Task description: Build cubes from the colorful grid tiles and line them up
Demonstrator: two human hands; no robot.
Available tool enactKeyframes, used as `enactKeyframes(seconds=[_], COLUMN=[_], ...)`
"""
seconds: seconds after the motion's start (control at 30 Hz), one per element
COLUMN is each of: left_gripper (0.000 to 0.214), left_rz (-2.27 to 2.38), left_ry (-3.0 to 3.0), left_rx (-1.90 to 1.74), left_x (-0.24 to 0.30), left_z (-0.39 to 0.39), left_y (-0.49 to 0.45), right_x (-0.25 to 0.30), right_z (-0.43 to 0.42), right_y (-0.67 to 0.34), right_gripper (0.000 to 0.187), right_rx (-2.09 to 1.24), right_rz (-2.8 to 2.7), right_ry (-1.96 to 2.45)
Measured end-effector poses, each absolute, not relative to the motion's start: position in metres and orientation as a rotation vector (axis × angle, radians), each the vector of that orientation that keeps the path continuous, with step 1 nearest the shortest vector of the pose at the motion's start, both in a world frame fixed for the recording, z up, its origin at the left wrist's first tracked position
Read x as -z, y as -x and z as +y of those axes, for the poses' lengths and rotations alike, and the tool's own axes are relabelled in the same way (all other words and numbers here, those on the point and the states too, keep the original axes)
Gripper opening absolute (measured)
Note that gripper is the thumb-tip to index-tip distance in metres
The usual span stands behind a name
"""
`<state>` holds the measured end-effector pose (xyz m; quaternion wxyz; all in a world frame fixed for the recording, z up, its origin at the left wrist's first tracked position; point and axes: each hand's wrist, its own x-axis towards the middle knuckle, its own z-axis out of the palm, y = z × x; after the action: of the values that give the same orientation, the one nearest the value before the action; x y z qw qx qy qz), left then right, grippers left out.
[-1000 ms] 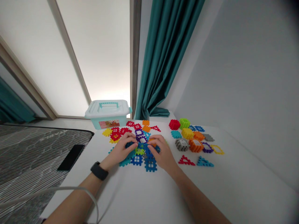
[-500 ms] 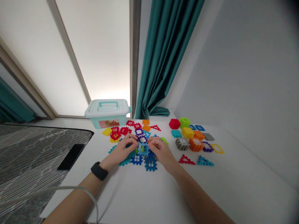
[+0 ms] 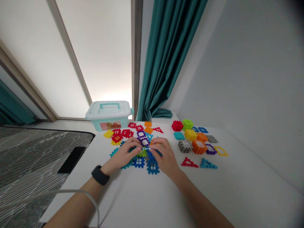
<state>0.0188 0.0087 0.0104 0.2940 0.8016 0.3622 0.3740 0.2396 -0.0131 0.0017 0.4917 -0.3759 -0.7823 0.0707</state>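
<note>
A lidded mint plastic storage box (image 3: pixel 108 116) sits shut at the far edge of the white table (image 3: pixel 133 193), its contents hidden. Over a heap of flat lattice tiles (image 3: pixel 125 133), the curled left hand (image 3: pixel 122 155) and right hand (image 3: pixel 165 156) pinch a blue plastic lattice tile (image 3: pixel 146 148) edge-on. Chunky hollow blocks (image 3: pixel 192 139) stand further right.

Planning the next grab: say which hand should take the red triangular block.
Right, probably: the right hand is nearer the red triangular block, while the left hand would have to cross the blue waffle blocks.
</note>
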Motion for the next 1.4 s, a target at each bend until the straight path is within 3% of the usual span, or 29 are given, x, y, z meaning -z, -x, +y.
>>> enactKeyframes(seconds=[0.23, 0.4, 0.5, 1.4], left_gripper=[0.017, 0.038, 0.041, 0.042], left_rz=[1.014, 1.134, 1.127, 1.094], left_ry=[-2.205, -2.466, -2.578, -2.707], left_rx=[-1.053, -1.204, -1.215, -1.254], left_x=[-0.007, -0.003, 0.000, 0.004], left_z=[0.008, 0.009, 0.010, 0.012], left_y=[-0.017, -0.013, -0.010, -0.011], right_x=[-0.001, -0.002, 0.000, 0.008], right_z=[-0.012, -0.012, -0.012, -0.008], right_y=[-0.242, -0.243, -0.243, -0.242], right_gripper=[0.016, 0.054, 0.066, 0.062], right_rx=[-0.180, -0.271, -0.303, -0.136], right_rz=[-1.960, -2.037, -2.085, -2.062], right_ry=[0.913, 0.972, 1.012, 0.974])
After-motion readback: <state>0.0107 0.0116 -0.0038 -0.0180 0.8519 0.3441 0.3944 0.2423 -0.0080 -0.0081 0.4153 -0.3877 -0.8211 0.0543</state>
